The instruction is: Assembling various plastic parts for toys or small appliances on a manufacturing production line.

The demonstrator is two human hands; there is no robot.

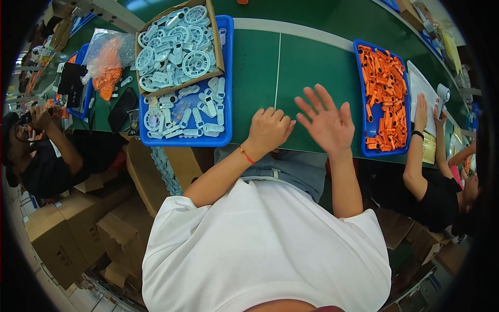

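My left hand (270,130), a red cord bracelet (246,155) at its wrist, was curled with knuckles up near the front edge of the green tabletop (254,67); whether its fingers enclosed anything, I could not tell. My right hand (330,124) was raised just beside it, palm showing, fingers spread, nothing held — the two hands close together, with no clear contact visible.

A thin white line (278,67) ran along the tabletop beyond my hands. To the right, apart from my right hand: a blue rectangular plastic tray (385,152) filled with small orange plastic parts (384,104). To the left, apart from my left hand: a larger blue rectangular plastic tray (187,142) with pale-blue plastic parts (198,117) scattered in its near portion. Over its far portion sat an open brown cardboard box (218,41), heaped with pale-blue plastic rings and strips (196,63).

Farther left: a clear plastic bag (99,44) with orange pieces. Farther right — a co-worker's hand (421,112) on white paper sheets (416,78).
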